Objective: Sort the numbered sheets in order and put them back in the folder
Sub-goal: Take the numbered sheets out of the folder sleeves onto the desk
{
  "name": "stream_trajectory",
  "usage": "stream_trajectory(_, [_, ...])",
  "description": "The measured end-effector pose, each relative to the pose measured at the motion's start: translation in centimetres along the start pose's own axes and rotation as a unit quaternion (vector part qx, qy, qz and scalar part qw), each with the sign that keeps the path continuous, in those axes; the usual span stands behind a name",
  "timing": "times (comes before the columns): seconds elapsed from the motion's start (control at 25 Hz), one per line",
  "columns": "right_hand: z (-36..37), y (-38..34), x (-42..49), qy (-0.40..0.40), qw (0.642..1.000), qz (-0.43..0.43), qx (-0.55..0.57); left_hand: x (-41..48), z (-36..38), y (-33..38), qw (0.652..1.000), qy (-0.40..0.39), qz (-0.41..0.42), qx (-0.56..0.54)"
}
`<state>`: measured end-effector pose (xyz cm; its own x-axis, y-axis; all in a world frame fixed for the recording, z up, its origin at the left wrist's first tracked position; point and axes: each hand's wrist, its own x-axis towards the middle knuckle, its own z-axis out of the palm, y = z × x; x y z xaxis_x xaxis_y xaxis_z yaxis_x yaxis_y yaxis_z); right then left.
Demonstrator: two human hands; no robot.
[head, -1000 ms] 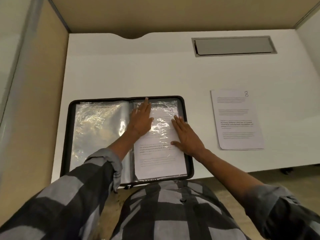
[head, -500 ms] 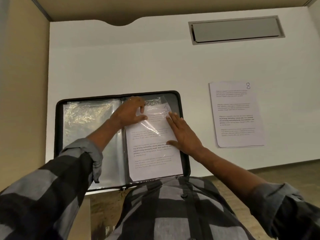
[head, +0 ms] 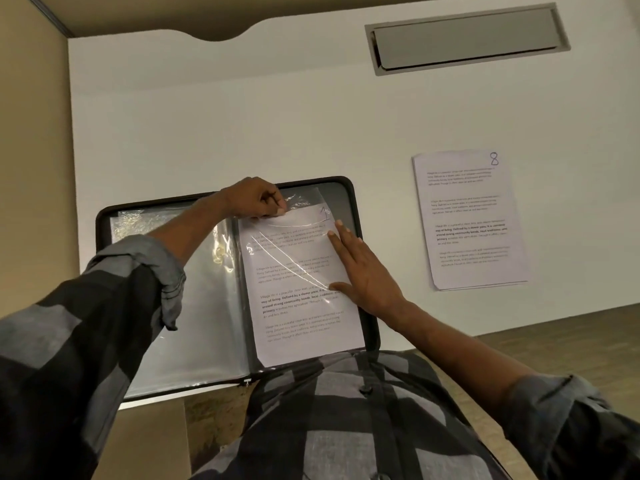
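A black zip folder (head: 349, 192) lies open at the near edge of the white desk, its clear plastic sleeves showing on both sides. A printed sheet (head: 298, 289) lies in the right-hand sleeve, a handwritten number at its top right corner. My left hand (head: 258, 199) pinches the top edge of that clear sleeve (head: 304, 199) near the sheet's top left corner. My right hand (head: 360, 268) rests flat, fingers spread, on the sheet's right side. A stack of printed sheets (head: 471, 220), the top one marked 8, lies on the desk to the right of the folder.
A grey cable hatch (head: 464, 39) is set into the white desk (head: 242, 116) at the back right. A beige partition (head: 31, 168) closes off the left side. The desk's near edge runs just below the sheet stack, with wooden floor (head: 554, 341) beyond.
My left hand went from lying flat on the sleeve to pinching its top edge. My right hand slid slightly toward the sheet's right edge. The view shifted left and closer.
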<state>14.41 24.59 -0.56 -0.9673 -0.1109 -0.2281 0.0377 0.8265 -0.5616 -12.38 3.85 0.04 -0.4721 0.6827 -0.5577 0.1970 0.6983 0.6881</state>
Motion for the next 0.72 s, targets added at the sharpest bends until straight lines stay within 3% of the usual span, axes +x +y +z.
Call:
stream_trajectory(0.16, [0.0,0.0,0.3,0.017,0.999,0.009,0.045,0.3,-0.5,0.0,0.999,-0.036,0.001,0.003])
stream_trajectory(0.32, [-0.6,0.2,1.5,0.022,0.998,0.015,0.054,0.7,-1.3,0.5,0.991,-0.052,0.038,0.119])
stream_trajectory(0.72, [-6.5,0.0,13.4,0.084,0.955,0.158,0.237,4.1,-8.2,2.7,0.974,0.19,-0.026,0.124])
